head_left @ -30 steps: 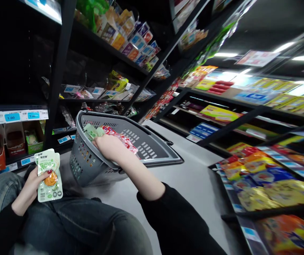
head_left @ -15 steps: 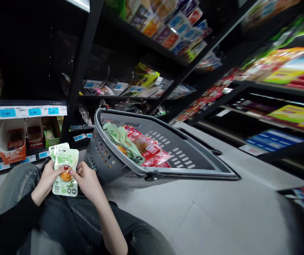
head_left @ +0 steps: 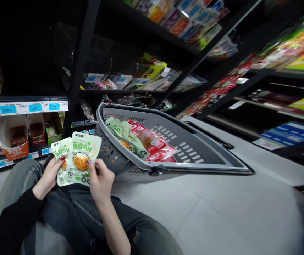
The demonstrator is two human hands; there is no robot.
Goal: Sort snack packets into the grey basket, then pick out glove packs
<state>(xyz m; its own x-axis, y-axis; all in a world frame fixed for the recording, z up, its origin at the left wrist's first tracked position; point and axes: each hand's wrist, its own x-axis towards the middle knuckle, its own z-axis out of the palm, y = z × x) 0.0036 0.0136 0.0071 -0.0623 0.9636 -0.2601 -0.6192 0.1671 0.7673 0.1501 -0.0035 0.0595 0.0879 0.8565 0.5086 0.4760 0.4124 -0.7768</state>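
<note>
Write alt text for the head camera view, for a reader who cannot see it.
A person's left hand and right hand hold two green packets over the knees, low in a shop aisle. Beside them a tilted grey basket holds more green ones and red packets. Dark shelves of snacks stand on both sides.

One head camera, low and tilted, looks forward and down, close over left hand (head_left: 47, 176), right hand (head_left: 101, 181), basket (head_left: 207, 156) ahead.
</note>
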